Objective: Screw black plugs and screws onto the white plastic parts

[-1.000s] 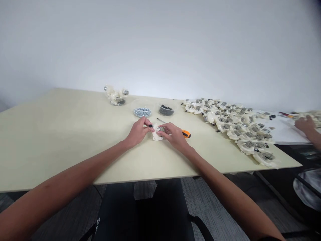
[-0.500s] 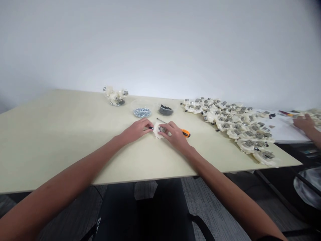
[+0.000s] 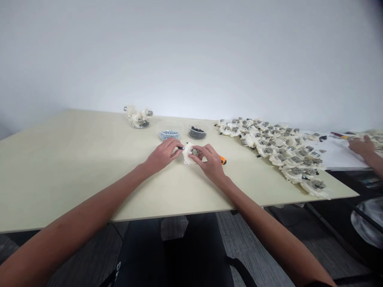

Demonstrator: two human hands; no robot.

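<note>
My right hand (image 3: 210,160) is closed on a white plastic motor housing (image 3: 187,154) with a grey motor (image 3: 195,152) in it, held above the table. Between the fingertips of my left hand (image 3: 164,154) is a small black part (image 3: 180,148), just left of the housing's edge. Whether the black part touches the housing I cannot tell. Behind my right hand lies a screwdriver, of which only the orange handle (image 3: 223,160) shows. Beyond my hands stand a clear bowl of small silvery screws (image 3: 169,134) and a clear bowl of black parts (image 3: 197,133).
Many similar motor housings (image 3: 279,153) cover the table's right side in rows. A small pile of housings (image 3: 138,115) sits at the back left. At a white table on the right, a co-worker's hand (image 3: 362,146) rests among parts. A wall rises behind the table (image 3: 74,171).
The black part in my left hand has come slightly up from the housing's side, and the housing has tilted a little. My right hand now covers the screwdriver's shaft.
</note>
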